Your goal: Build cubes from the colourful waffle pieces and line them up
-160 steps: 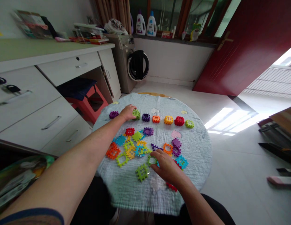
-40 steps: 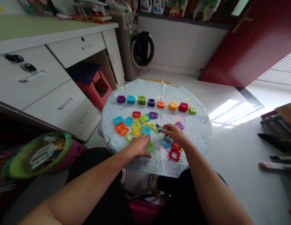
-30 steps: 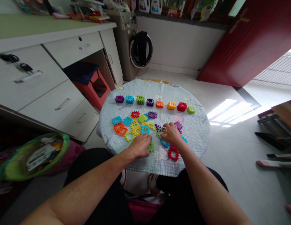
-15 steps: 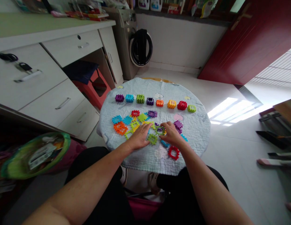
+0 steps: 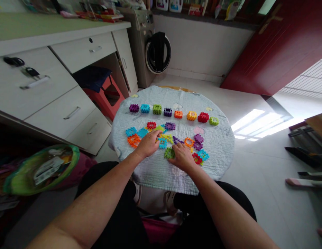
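Observation:
Flat, notched plastic building pieces lie in a loose pile on the cloth-covered table (image 5: 155,176). My right hand (image 5: 182,156) is low over the near middle, its fingers curled down on a green building piece (image 5: 169,153). My left hand (image 5: 149,143) reaches into the pile's middle, fingertips bent together beside yellow-green pieces (image 5: 167,137) and a blue window piece (image 5: 162,143); whatever it grips is hidden. Orange pieces (image 5: 133,140) lie left of it. Right of my right hand are an orange frame (image 5: 189,142), purple pieces (image 5: 198,141), a red piece (image 5: 197,158) and a blue piece (image 5: 203,155).
Several assembled block stacks, from a purple one (image 5: 134,108) to a green one (image 5: 214,120), form a row across the table's far half. Drawers (image 5: 72,112) and a lined bin (image 5: 70,173) stand at left. A washing machine (image 5: 140,48) is behind, its door open.
My right hand has come down and nearer to me, onto the green piece. My left hand has shifted left and away from me. The red piece at right has moved farther from me.

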`<state>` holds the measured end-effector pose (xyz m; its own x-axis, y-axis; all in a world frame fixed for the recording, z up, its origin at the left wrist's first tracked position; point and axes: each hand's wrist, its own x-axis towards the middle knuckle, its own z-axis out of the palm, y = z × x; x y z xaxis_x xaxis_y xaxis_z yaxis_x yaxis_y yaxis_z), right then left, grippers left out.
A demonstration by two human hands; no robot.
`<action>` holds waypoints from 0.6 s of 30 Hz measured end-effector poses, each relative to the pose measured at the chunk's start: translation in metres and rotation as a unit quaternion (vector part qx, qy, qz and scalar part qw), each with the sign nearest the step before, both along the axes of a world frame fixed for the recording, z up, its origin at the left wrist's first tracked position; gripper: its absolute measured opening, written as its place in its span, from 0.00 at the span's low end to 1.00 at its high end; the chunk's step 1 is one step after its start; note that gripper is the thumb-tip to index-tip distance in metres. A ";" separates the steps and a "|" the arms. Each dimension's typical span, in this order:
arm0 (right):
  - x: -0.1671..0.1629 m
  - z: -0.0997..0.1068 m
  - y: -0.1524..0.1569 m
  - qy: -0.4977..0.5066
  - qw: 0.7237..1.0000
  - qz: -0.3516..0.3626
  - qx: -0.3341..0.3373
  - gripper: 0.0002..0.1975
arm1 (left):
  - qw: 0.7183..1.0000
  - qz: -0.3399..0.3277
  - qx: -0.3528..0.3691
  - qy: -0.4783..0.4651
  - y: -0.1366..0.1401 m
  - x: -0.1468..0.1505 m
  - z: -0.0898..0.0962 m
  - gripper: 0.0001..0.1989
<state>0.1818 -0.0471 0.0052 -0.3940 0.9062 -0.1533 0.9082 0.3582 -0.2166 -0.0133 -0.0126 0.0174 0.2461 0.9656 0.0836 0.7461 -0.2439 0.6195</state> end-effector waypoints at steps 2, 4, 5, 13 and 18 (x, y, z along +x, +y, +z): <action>-0.002 -0.002 -0.001 -0.012 1.000 0.003 0.003 0.21 | 1.000 0.014 -0.014 0.024 -0.001 -0.003 0.001 0.20; -0.004 -0.003 -0.003 -0.020 1.000 0.009 0.008 0.22 | 0.997 0.002 -0.041 0.063 -0.003 -0.007 0.001 0.16; -0.004 -0.003 -0.003 -0.021 1.000 0.011 0.010 0.21 | 0.995 -0.016 -0.056 0.082 -0.006 -0.008 0.001 0.14; 0.001 0.004 -0.001 0.045 0.998 0.045 -0.020 0.19 | 0.983 -0.168 -0.022 0.077 -0.031 0.019 -0.006 0.29; 0.007 0.010 0.001 0.158 0.985 0.062 -0.038 0.22 | 0.984 -0.147 -0.053 0.082 -0.031 0.028 -0.010 0.34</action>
